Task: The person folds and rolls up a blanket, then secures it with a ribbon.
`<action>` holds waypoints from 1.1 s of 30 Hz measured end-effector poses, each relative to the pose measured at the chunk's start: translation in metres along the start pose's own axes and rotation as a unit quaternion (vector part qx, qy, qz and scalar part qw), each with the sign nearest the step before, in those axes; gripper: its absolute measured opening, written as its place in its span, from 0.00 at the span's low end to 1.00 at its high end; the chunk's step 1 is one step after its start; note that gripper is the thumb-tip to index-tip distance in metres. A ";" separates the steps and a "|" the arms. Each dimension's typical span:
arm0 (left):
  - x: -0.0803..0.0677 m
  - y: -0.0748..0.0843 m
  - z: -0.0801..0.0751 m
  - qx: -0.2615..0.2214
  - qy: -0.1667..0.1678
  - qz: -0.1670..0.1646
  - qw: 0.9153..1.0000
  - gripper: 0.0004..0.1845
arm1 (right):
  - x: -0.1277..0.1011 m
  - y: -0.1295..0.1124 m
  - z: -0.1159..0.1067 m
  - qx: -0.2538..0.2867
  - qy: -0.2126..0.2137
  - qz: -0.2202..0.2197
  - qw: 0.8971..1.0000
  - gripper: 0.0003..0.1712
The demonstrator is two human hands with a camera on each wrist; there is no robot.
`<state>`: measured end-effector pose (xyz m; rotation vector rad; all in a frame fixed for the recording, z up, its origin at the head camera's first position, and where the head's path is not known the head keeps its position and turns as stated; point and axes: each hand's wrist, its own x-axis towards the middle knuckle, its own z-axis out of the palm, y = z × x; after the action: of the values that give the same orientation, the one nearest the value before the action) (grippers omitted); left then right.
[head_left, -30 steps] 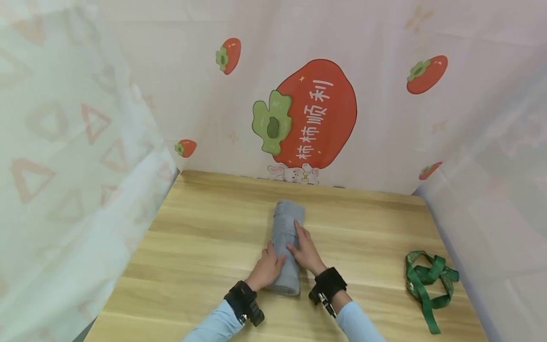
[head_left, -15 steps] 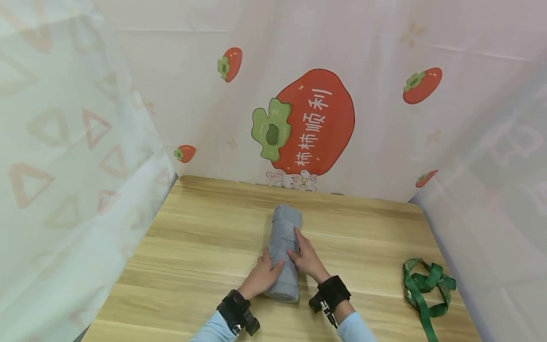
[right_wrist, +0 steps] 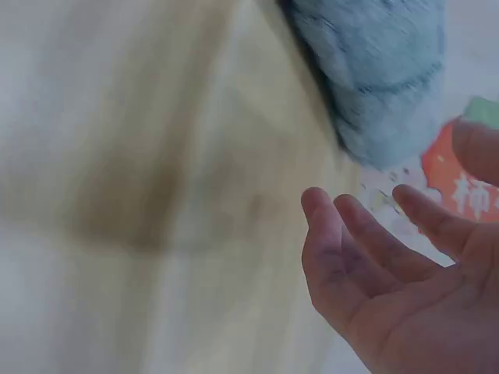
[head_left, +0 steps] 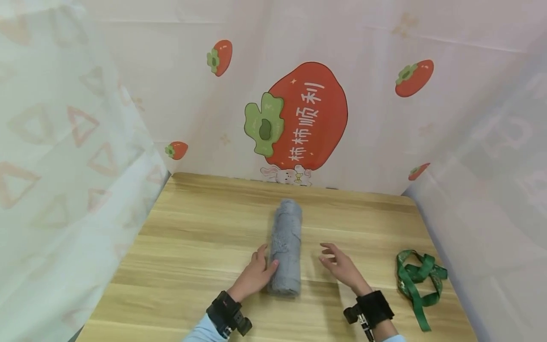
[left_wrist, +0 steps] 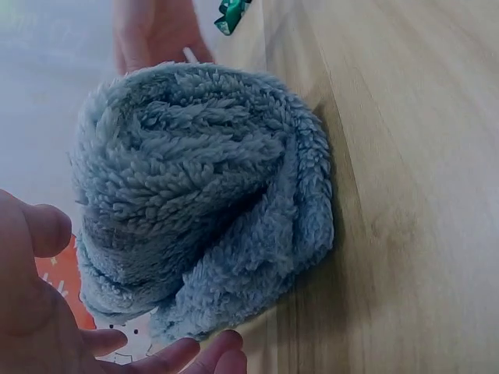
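Fingers (head_left: 268, 264) of left hand (head_left: 253, 278) laid relaxed against near end of grey towel roll (head_left: 285, 247), nothing clasped; right hand (head_left: 342, 267) held just off roll, apart, fingers loosely spread, nothing grasped; roll seen lying lengthwise at middle of worktop (head_left: 205, 247), tightly wound, spiral end shown in left wrist view (left_wrist: 210, 202); rolling judged finished; green ribbon (head_left: 416, 280) left untouched at right edge, so any tying judged undone; worktop pale wood grain; enclosed by sheer curtains, persimmon-print backdrop (head_left: 299, 116) behind.
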<state>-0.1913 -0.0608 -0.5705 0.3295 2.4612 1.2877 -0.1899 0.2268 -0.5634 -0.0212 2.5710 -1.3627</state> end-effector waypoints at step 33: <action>0.003 -0.029 0.032 0.452 0.030 0.141 0.881 0.35 | 0.124 -0.044 0.091 -0.367 -0.013 -0.106 0.924 0.40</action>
<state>-0.1819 -0.0522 -0.6123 0.8992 2.9899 0.1112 -0.2958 0.1122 -0.6007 -0.4479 2.9535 -0.3629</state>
